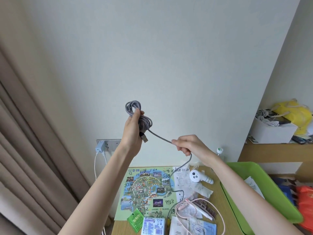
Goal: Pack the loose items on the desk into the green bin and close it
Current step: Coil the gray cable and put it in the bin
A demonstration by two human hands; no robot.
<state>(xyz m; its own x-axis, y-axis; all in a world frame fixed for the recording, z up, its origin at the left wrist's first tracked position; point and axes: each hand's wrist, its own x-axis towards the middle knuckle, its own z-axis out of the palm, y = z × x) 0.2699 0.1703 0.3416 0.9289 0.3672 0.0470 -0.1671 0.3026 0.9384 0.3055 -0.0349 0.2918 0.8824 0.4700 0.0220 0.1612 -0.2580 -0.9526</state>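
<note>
You are gripping the gathered loops of the grey braided charging cable [130,107] in your left hand [133,128], fingers curled round the coil, with its silver USB plug [144,138] poking out beneath the palm. To the right, your right hand [188,145] is pinching the loose run of the same cable. It is sagging between your hands and then dropping to the wooden desk [218,206], where its tail is lying across the illustrated paper map [145,189] and near a thin pink cable [220,212].

For a tidy wind, try feeding each turn at the size of the loops in your left hand, letting the cord slide through the pinch so it is not twisting. Lift the tail slowly so it is not dragging the pink cable or the flat packets [193,224] along. The open green plastic bin [257,172] is waiting at the far right for the finished coil.
</note>
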